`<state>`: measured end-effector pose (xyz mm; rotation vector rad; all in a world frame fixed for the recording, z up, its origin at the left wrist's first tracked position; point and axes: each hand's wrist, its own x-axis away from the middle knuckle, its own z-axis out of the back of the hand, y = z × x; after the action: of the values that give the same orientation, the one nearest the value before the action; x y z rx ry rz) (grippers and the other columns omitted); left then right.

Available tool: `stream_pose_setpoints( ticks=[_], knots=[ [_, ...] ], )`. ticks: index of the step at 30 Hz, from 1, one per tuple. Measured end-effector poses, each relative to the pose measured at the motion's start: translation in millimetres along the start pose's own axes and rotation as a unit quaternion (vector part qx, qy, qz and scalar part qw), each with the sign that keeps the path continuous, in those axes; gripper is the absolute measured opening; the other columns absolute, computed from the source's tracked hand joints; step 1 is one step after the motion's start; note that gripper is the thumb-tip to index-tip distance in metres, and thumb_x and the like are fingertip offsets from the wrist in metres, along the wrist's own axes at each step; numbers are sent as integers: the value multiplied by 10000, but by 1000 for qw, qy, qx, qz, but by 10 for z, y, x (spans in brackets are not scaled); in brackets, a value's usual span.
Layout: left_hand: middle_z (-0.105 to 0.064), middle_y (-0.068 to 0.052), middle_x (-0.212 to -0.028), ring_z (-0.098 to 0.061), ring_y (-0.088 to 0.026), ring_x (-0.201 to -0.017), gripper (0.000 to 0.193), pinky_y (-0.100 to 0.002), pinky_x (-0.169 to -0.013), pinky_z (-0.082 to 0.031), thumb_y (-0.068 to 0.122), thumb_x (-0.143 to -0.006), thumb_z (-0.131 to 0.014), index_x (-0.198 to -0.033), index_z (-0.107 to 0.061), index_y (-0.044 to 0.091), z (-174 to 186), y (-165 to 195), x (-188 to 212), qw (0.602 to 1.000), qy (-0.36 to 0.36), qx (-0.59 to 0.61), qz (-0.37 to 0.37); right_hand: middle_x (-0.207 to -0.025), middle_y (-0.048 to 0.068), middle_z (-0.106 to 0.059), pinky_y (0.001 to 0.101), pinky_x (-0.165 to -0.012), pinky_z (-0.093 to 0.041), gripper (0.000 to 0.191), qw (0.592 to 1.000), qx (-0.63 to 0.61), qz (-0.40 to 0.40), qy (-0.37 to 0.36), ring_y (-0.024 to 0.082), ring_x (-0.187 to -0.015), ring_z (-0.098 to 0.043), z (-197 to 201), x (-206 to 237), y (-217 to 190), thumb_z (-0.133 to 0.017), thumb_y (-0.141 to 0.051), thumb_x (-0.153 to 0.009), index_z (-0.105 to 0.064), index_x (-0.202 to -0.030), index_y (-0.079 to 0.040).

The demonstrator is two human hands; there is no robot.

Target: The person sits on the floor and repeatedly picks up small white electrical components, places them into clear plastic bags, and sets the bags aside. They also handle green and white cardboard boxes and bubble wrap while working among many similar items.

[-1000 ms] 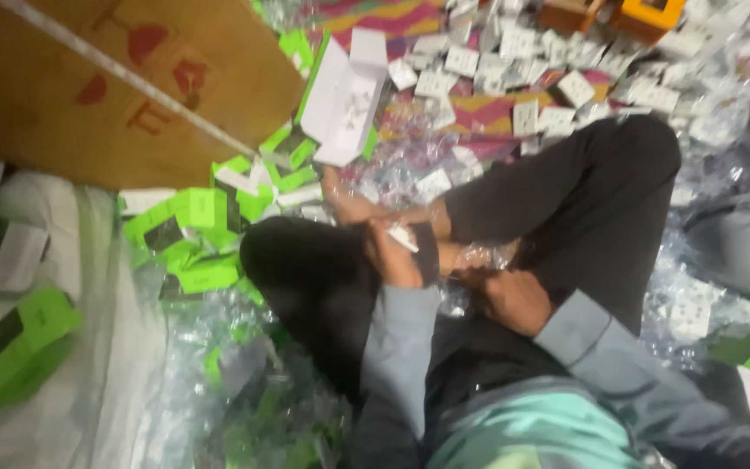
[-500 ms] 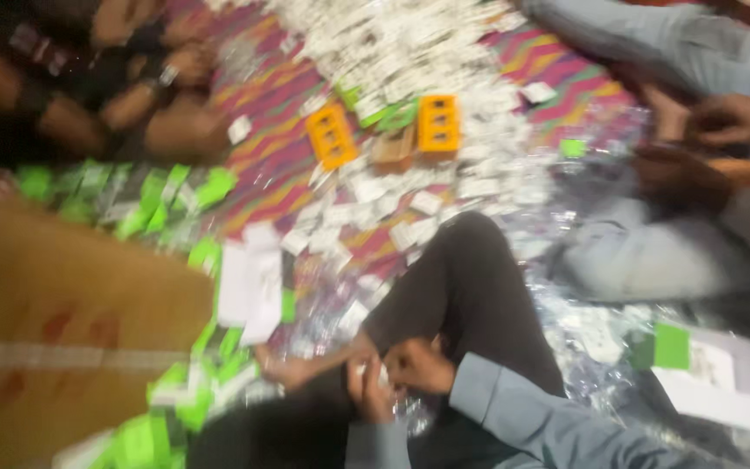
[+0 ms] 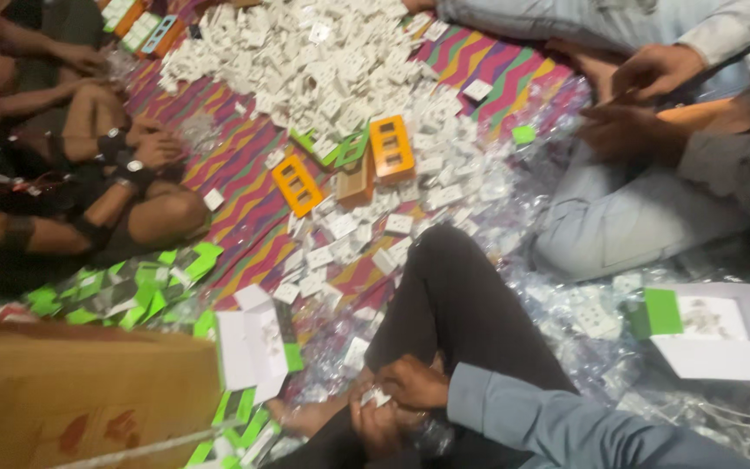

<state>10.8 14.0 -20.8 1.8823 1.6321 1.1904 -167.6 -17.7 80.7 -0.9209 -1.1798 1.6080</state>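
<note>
Your right hand [image 3: 414, 382] and left hand [image 3: 377, 426] pinch a small white plastic piece [image 3: 375, 398], blurred, over your lap.

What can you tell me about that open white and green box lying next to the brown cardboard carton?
The open white cardboard box with green edges lies on the floor by the corner of the brown cardboard carton. It is flat and rectangular, its lid flap folded back, showing a white inside; one end is bright green. It looks like thin printed card. It rests among the green and white flattened cartons and clear plastic wrappers. No hand touches it.
</note>
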Motion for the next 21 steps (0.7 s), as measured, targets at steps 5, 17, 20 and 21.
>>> stream_pose_setpoints(
  ticks=[5,17,20,21],
  knots=[
    [-600,-212,-1276,-619,-350,-1159,586,-514,-978,-508,427,-973,-359,-1343,-439,-20,-65,33,-13,982,16,134,131,-842,178,-720,414,-701,-573,189,999,-41,21,-9,317,-775,-742,-41,-4,80,-655,-172,-922,-730,-985,-9],
    [-601,-233,-1137,-635,-299,-1018,304,-462,-828,-578,169,-1006,-588,-1257,-471,42,-136,-29,-24,998,25,-25,-43,-924,144,-728,469,-771,-520,185,994,25,-85,70,362,-895,-697,-265,-5,128,-694,-258,-927,-721,-920,-74],
    [-606,-234,-1128,-647,-339,-996,333,-507,-789,-584,176,-961,-570,-1257,-468,62,-121,-63,-45,993,115,-29,14,-942,131,-714,492,-773,-503,158,994,34,-80,65,377,-915,-677,-262,8,83,-675,-240,-935,-710,-919,-88],
    [-609,-228,-1139,-651,-346,-1007,353,-515,-799,-583,176,-947,-561,-1269,-467,66,-110,-69,-41,994,110,-22,15,-940,133,-707,500,-772,-497,160,994,43,-83,53,382,-918,-671,-260,7,80,-672,-241,-943,-704,-919,-86]
  ],
)
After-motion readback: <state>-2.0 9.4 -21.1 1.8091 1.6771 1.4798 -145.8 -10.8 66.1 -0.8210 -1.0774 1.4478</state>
